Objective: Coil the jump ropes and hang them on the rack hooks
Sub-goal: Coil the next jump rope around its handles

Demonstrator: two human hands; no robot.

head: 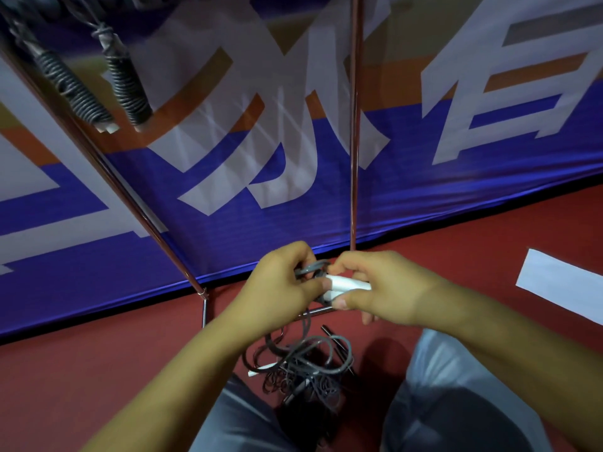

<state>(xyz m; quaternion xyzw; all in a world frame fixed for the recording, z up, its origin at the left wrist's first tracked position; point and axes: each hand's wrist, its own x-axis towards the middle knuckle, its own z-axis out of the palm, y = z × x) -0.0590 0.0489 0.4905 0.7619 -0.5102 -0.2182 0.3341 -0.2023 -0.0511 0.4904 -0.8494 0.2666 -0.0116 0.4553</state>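
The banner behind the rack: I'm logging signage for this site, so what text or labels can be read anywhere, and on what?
Banner: large white Chinese characters, cropped and angled; none reads whole.
White handle in the hands: no print visible.
White sheet on the floor: blank as seen.

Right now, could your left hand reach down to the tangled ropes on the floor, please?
Probably not straight away: the left hand grips the grey cord of the rope being coiled. The tangled ropes lie unobstructed just below.
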